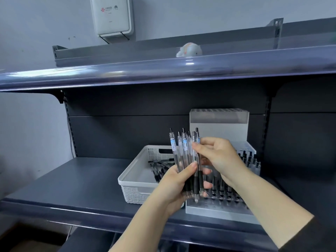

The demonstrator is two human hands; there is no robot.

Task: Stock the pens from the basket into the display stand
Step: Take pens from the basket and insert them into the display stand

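The right hand pinched the upper barrel of one clear pen between thumb and fingertips, apparently to draw it free of the rest. The left hand had its thumb and fingers curled round a bunch of pens at their black grips, click-ends at twelve o'clock — a fan held upright so that single pens could be picked off easily (a judgement, not a thing seen). At nine o'clock of the hands sat the white basket, more pens lying loose inside it. At three o'clock, just beside the basket, stood the clear display stand, its rear rows holding upright pens and its front holes bare — so the stocking looked partly done. Both rested on the dark lower shelf. On the upper shelf at twelve o'clock lay a small white object.
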